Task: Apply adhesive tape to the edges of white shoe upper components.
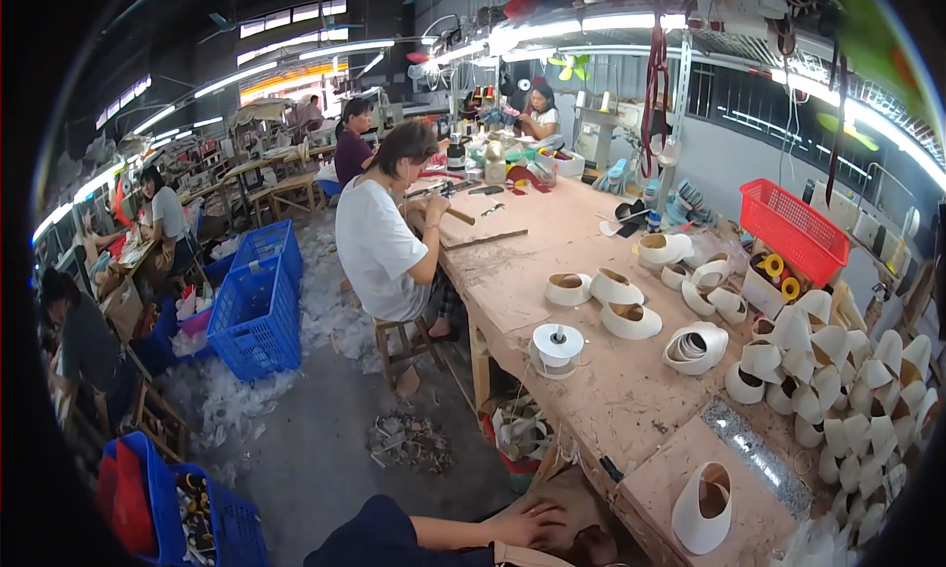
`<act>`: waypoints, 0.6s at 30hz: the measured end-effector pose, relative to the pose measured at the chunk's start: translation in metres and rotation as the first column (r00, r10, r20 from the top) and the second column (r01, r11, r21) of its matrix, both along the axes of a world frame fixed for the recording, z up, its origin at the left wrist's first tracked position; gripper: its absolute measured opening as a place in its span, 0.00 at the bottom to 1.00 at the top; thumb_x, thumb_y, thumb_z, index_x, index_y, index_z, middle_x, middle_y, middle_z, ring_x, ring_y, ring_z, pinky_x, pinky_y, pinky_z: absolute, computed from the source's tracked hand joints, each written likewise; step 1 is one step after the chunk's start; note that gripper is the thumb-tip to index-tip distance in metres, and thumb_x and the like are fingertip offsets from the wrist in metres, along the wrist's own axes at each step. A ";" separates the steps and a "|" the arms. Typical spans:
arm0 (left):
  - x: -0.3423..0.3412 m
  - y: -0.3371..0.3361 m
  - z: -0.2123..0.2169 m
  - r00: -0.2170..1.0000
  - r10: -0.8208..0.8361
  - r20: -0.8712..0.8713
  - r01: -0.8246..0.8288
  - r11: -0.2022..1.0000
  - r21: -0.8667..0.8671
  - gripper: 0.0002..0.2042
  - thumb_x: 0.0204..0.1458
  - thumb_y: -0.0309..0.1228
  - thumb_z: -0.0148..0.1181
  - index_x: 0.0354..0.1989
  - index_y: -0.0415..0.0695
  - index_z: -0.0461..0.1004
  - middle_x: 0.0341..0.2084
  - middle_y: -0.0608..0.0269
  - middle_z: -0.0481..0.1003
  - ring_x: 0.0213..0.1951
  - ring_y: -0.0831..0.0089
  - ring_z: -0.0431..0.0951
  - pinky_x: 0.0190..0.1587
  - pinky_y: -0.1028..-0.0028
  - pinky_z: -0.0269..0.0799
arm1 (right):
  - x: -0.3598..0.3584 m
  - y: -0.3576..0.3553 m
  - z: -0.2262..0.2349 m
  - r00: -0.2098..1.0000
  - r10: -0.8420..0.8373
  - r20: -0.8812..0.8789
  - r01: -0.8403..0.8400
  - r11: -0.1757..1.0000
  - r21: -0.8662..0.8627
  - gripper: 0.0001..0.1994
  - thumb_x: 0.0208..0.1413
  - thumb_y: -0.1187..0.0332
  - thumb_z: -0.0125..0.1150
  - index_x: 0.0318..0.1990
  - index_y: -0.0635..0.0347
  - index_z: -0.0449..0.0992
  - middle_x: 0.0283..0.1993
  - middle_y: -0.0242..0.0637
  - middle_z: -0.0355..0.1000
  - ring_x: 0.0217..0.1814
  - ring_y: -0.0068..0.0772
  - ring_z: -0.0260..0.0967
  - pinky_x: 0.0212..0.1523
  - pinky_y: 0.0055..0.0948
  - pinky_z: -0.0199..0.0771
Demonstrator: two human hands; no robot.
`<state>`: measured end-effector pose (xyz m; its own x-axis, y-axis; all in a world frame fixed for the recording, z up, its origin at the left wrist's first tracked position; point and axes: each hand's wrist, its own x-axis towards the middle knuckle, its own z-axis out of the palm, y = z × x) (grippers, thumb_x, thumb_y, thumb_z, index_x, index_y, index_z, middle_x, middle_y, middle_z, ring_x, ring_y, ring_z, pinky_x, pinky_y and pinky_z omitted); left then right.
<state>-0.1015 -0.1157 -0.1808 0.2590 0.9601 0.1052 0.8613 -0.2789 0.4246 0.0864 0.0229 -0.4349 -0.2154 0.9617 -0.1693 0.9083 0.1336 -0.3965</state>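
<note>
Head view, lower centre: one bare hand [527,524] lying flat, fingers spread loosely, resting on a tan, leathery piece [567,530] at the bottom edge; nothing gripped. Which hand, left or right, hard to tell; dark blue sleeve [379,539] leading in from the lower edge. Other hand out of sight.

Just right of it, lower right of the frame: white curved shoe-upper shell [702,508], smooth and stiff-looking, standing upright on a pinkish slab at the desk [591,390] end. Along the right edge: heap of similar white shells [838,390], tumbled together. Mid-frame: white tape rolls [611,296] and a spool on a spindle [557,348], round and matte. Right, above the heap: red plastic mesh basket [793,227].

Long wooden desk, worn, pale brown, scuffed and stained. Upper centre: a person in a white shirt [379,237] seated on a wooden stool. Left: blue plastic crates [256,306], white scraps littering the grey concrete floor [325,459]. Workshop hall, fluorescent strip lights overhead, other workers at desks farther back.
</note>
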 end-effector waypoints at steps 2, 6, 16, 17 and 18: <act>0.000 0.004 0.001 0.999 -0.018 -0.050 0.028 0.980 0.195 0.25 0.51 0.43 0.53 0.59 0.55 0.63 0.66 0.59 0.52 0.66 0.49 0.49 0.61 0.50 0.52 | 0.011 0.005 -0.001 0.998 -0.008 0.067 0.007 1.000 0.012 0.22 0.55 0.50 0.54 0.41 0.63 0.77 0.36 0.46 0.76 0.40 0.40 0.75 0.49 0.34 0.72; 0.002 0.007 0.006 0.998 0.059 -0.020 -0.060 0.998 -0.033 0.25 0.49 0.43 0.55 0.58 0.54 0.65 0.65 0.58 0.53 0.67 0.49 0.43 0.62 0.46 0.48 | 0.033 0.021 -0.005 0.970 0.141 0.196 -0.152 0.988 0.040 0.22 0.56 0.50 0.53 0.41 0.63 0.77 0.37 0.46 0.76 0.41 0.40 0.75 0.49 0.34 0.72; -0.014 -0.023 -0.021 0.959 0.220 0.181 -0.232 0.971 0.051 0.27 0.44 0.39 0.59 0.52 0.37 0.66 0.60 0.50 0.58 0.62 0.48 0.55 0.59 0.54 0.57 | -0.016 0.106 0.012 0.519 0.846 0.121 -0.845 0.529 -0.079 0.23 0.55 0.48 0.54 0.41 0.62 0.77 0.38 0.47 0.76 0.42 0.41 0.75 0.49 0.35 0.72; -0.017 -0.024 -0.008 0.929 0.243 0.278 -0.218 0.969 -0.119 0.27 0.43 0.39 0.59 0.52 0.37 0.66 0.59 0.50 0.60 0.61 0.49 0.56 0.57 0.55 0.60 | -0.022 0.114 0.013 0.496 0.862 0.102 -0.860 0.504 -0.083 0.23 0.55 0.48 0.54 0.41 0.62 0.77 0.38 0.47 0.76 0.42 0.41 0.75 0.49 0.35 0.72; -0.023 -0.025 -0.013 0.926 0.234 0.295 -0.219 0.972 -0.085 0.20 0.42 0.37 0.59 0.43 0.38 0.71 0.47 0.51 0.71 0.52 0.51 0.68 0.46 0.59 0.68 | -0.036 0.117 0.016 0.460 0.884 0.080 -0.881 0.465 -0.085 0.23 0.55 0.48 0.54 0.41 0.62 0.77 0.38 0.47 0.76 0.42 0.41 0.75 0.49 0.35 0.72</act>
<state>-0.1241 -0.1409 -0.1937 -0.0025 0.9955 0.0950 0.7284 -0.0633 0.6823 0.0508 0.1402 -0.4184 -0.9274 0.2625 -0.2666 0.3442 0.8780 -0.3327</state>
